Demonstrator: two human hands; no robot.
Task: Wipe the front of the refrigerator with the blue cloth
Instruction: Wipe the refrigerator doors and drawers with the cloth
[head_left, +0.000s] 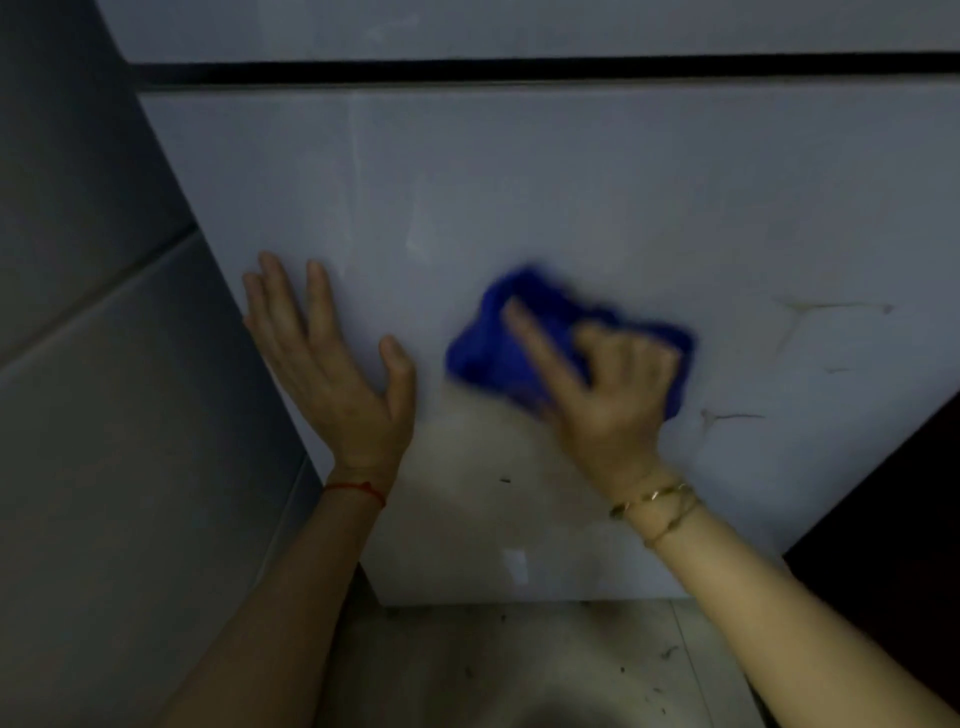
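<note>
The refrigerator's pale grey lower door fills most of the view, with a dark gap above it between the doors. My right hand presses a bunched blue cloth flat against the door near its middle; both are blurred. My left hand lies flat on the door near its left edge, fingers spread, holding nothing. Thin brownish streaks mark the door to the right of the cloth.
A grey tiled wall stands close on the left of the refrigerator. A dark object is at the right edge. Below the door lies a light tiled floor with scattered specks of dirt.
</note>
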